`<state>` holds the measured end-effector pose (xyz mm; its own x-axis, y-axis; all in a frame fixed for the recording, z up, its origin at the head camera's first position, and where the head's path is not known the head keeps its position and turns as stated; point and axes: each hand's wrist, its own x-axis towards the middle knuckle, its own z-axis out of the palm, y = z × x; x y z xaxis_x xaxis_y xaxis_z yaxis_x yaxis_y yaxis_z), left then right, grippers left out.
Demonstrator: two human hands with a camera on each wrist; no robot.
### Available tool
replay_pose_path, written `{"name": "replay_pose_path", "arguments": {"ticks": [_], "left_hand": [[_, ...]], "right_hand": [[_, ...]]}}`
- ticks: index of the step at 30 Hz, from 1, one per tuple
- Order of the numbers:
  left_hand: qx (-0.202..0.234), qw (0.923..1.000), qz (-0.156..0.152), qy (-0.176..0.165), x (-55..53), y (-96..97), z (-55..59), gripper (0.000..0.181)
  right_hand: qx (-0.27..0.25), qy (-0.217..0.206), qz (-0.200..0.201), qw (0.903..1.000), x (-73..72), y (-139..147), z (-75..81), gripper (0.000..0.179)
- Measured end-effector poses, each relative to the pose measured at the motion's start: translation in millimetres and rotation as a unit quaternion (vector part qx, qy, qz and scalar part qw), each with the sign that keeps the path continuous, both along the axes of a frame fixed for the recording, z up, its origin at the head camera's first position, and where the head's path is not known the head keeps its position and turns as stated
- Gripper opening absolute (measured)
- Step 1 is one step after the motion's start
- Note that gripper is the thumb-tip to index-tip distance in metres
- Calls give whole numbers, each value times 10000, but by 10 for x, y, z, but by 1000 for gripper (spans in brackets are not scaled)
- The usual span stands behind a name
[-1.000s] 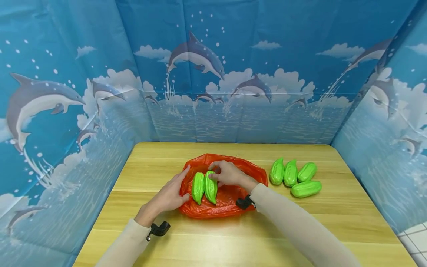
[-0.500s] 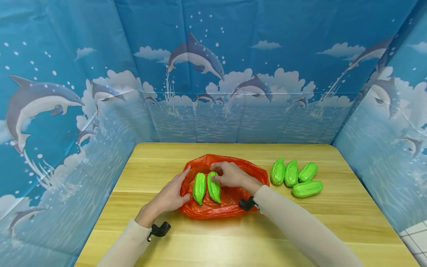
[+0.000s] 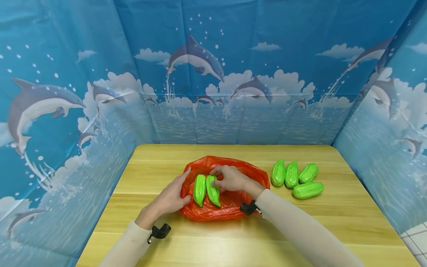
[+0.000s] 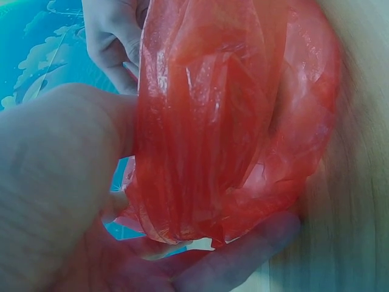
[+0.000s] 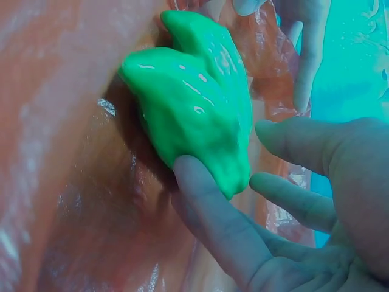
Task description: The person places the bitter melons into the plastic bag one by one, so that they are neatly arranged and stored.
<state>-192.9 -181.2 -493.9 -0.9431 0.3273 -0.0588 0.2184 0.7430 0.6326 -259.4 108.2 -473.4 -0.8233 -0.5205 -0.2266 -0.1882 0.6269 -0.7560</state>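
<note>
Two glossy green toy bitter melons, ridged and tapered, lie side by side on a red plastic bag [image 3: 233, 207] that stands open on the table. My right hand [image 3: 231, 178] reaches over the bag and touches the right melon [image 3: 212, 190]. In the right wrist view a finger lies against this melon [image 5: 188, 115], while other fingers stand apart from it. The left melon [image 3: 199, 190] lies just beside it. My left hand [image 3: 170, 194] rests at the bag's left rim with thumb and index finger spread. The left wrist view shows red film [image 4: 200, 121] hiding part of that hand.
Several more green toy bitter melons [image 3: 307, 190] lie grouped on the wooden table [image 3: 213, 244], right of the bag. A blue dolphin-print curtain [image 3: 253, 122] encloses the table's back and sides. Each wrist wears a small black device [image 3: 161, 231].
The right melon shifted slightly rightward with my right hand, and its upper end now lies closer to the left melon again. My left hand has stayed at the bag's rim.
</note>
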Motion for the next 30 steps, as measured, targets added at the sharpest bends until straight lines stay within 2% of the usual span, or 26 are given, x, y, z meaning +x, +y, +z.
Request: {"name": "replay_pose_path", "arguments": {"ticks": [9, 17, 23, 30], "left_hand": [[-11, 10000, 33, -60, -1, -1, 8, 104], [-31, 10000, 53, -79, -7, 2, -3, 104], [2, 9999, 88, -57, 3, -12, 11, 105], [-11, 10000, 30, -36, 8, -34, -20, 102]], "right_hand": [[99, 229, -31, 9997, 64, 35, 43, 50], [399, 776, 21, 9962, 140, 102, 146, 47], [267, 876, 91, 9958, 161, 183, 236, 47], [119, 1288, 97, 9916, 219, 384, 385, 46]]}}
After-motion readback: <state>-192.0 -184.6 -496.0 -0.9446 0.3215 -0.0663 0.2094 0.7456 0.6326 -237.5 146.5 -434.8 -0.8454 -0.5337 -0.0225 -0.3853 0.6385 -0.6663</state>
